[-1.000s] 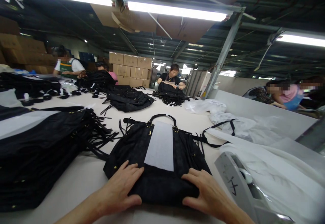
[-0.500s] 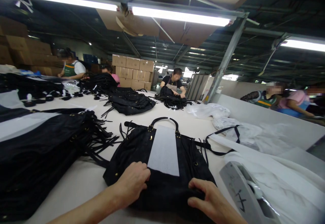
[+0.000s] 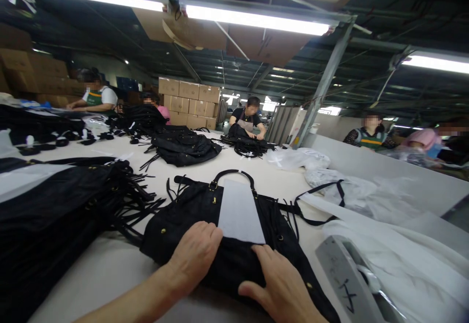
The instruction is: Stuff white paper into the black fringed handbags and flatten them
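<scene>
In front of me a black handbag (image 3: 230, 264) lies flat on the pale table, its arched handle pointing away. A white paper sheet (image 3: 241, 213) runs down the middle of the bag from below the handle. Curled fingers of my left hand (image 3: 198, 249) close on the bag's fabric beside the sheet's lower left corner; the fingertips are hidden. My right hand (image 3: 280, 279) rests on the bag's lower right part, thumb spread away from the fingers, its fingertips at the sheet's lower edge.
To the left lies a pile of black bags (image 3: 54, 215) with tassels. Another black bag (image 3: 185, 147) is farther back. At right are a grey tape dispenser (image 3: 340, 269), clear plastic bags (image 3: 359, 191) and white sheeting (image 3: 414, 259). A co-worker (image 3: 249, 118) bends over bags across the table.
Both hands have moved up the bag toward the paper sheet, the right one also leftward. The sheet's lower end has shifted a little right and away from me.
</scene>
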`<state>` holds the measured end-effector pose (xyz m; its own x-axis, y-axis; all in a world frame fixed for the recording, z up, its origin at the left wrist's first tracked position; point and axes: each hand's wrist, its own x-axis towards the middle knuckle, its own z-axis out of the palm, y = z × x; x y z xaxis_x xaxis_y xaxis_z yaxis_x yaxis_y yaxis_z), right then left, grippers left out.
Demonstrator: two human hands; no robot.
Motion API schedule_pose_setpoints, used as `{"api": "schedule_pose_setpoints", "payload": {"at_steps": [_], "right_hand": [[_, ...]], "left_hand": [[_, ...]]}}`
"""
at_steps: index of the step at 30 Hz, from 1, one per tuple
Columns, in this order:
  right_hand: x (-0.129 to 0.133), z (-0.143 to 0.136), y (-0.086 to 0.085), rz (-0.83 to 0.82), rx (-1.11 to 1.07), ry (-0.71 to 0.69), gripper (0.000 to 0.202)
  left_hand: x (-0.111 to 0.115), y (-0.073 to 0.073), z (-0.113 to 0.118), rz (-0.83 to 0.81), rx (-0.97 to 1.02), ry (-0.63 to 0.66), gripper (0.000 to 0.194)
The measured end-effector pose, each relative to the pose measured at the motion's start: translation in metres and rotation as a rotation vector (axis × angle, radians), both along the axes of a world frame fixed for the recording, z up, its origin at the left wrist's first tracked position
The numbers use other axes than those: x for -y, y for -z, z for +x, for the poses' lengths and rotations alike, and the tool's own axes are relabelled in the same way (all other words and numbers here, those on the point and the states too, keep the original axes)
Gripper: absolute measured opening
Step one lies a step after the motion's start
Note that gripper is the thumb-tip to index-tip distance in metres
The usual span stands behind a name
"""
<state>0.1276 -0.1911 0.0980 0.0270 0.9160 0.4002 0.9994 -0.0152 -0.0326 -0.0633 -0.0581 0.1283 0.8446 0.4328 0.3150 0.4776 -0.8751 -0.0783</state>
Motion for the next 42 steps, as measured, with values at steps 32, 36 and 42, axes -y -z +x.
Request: {"api": "schedule_pose_setpoints", "payload": {"at_steps": [32, 36, 42], "right_hand": [[-0.028, 0.104, -0.062, -0.77, -0.526, -0.095, 0.036], [-0.018, 0.098, -0.032, -0.52, -0.231, -0.009, 0.029], [-0.003, 0.086, 0.026, -0.322, 0.066, 0.105, 0.029]], "left_hand": [[-0.022, 0.068, 0.038, -0.166, 0.431, 0.196, 0.043], [-0.02, 0.065, 0.042, -0.118, 0.294, 0.117, 0.033], [-0.016, 0.044, 0.059, -0.137, 0.069, 0.037, 0.029]]}}
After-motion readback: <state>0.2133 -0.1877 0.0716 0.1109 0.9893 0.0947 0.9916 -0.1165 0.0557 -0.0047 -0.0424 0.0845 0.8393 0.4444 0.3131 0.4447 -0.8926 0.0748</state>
